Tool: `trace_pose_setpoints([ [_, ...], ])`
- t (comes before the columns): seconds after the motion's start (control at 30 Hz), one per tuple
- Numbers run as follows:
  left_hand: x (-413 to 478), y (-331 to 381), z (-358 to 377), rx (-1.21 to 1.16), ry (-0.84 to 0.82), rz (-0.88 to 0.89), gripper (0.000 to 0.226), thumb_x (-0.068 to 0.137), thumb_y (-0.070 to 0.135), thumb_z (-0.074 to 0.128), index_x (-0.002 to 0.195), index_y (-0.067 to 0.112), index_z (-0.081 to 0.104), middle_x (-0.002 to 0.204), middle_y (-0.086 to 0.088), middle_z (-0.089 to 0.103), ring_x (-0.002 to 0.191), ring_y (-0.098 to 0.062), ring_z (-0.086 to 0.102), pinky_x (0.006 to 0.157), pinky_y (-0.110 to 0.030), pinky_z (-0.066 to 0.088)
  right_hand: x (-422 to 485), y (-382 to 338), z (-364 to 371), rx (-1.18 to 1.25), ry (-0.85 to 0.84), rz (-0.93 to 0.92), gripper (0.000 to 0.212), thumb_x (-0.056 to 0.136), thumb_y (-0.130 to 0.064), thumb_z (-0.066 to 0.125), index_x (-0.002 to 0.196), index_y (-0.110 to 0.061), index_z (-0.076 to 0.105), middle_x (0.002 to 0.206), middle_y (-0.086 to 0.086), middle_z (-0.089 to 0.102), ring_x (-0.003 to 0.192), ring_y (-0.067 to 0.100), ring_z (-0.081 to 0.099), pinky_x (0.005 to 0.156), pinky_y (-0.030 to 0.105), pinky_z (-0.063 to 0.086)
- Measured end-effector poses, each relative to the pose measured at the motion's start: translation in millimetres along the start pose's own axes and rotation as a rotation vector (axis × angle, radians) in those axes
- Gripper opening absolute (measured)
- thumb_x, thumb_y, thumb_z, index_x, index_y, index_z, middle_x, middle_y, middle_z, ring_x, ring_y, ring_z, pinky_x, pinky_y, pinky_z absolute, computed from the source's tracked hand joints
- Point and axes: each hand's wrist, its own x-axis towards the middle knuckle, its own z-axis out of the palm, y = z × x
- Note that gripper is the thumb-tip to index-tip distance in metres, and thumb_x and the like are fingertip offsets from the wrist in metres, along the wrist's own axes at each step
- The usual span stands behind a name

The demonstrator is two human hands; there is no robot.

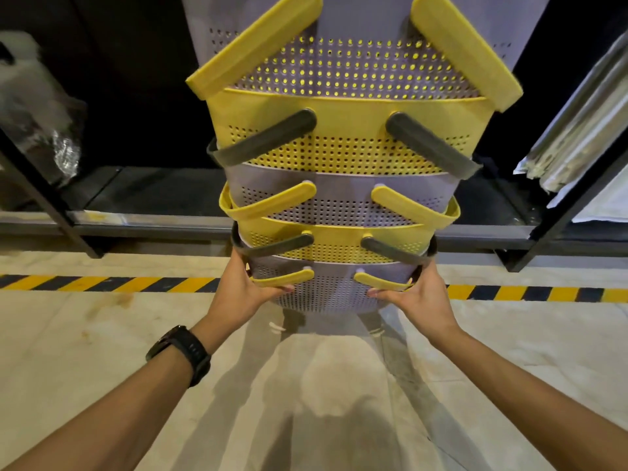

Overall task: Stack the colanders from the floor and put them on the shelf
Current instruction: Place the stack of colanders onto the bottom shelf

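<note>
A tall stack of nested colanders (339, 154), alternating grey and yellow with yellow or dark grey handles, rises from my hands up past the top of the view. My left hand (249, 283) grips the left side of the bottom grey colander (326, 294). My right hand (416, 288) grips its right side. The stack hangs in the air above the floor, in front of a dark metal shelf (153, 193). The shelf board behind the stack is low and dark.
A yellow-and-black striped line (102, 283) runs across the pale floor in front of the shelf. Clear plastic bags (40, 107) sit on the shelf at left. Wrapped flat packages (584, 124) lean at right. Black shelf posts (51, 205) stand on both sides.
</note>
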Motion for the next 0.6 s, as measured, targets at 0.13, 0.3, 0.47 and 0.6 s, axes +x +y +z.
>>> trace_pose_setpoints([
  [0.13, 4, 21, -11, 0.052, 0.009, 0.011, 0.095, 0.05, 0.025, 0.094, 0.128, 0.025, 0.04, 0.109, 0.022, 0.058, 0.094, 0.028, 0.051, 0.068, 0.003, 0.042, 2, -24, -2, -0.04, 0.019, -0.005, 0.108, 0.04, -0.044, 0.095, 0.132, -0.026, 0.041, 0.124, -0.01, 0.062, 0.114, 0.001, 0.059, 0.092, 0.025, 0.054],
  [0.3, 14, 42, -27, 0.065, 0.0, 0.02, 0.088, 0.052, 0.03, 0.095, 0.122, 0.034, 0.041, 0.112, 0.026, 0.058, 0.1, 0.026, 0.051, 0.072, 0.004, 0.04, 11, -51, -2, -0.079, 0.033, -0.053, 0.107, 0.038, -0.048, 0.092, 0.129, -0.023, 0.042, 0.115, -0.017, 0.06, 0.103, -0.002, 0.056, 0.088, 0.024, 0.047],
  [0.47, 33, 60, -39, 0.021, -0.011, 0.036, 0.091, 0.053, 0.03, 0.092, 0.126, 0.036, 0.037, 0.114, 0.025, 0.056, 0.098, 0.027, 0.051, 0.069, 0.003, 0.042, 31, -77, 0, -0.113, 0.032, -0.089, 0.108, 0.038, -0.051, 0.09, 0.13, -0.027, 0.04, 0.114, -0.023, 0.058, 0.097, -0.012, 0.055, 0.081, 0.007, 0.042],
  [0.6, 57, 65, -45, -0.045, -0.022, 0.069, 0.09, 0.061, 0.014, 0.091, 0.13, 0.028, 0.035, 0.119, 0.015, 0.055, 0.097, 0.024, 0.054, 0.072, 0.0, 0.044, 53, -95, 2, -0.149, 0.049, -0.134, 0.105, 0.039, -0.055, 0.09, 0.128, -0.028, 0.041, 0.116, -0.027, 0.057, 0.102, -0.019, 0.054, 0.081, 0.002, 0.043],
])
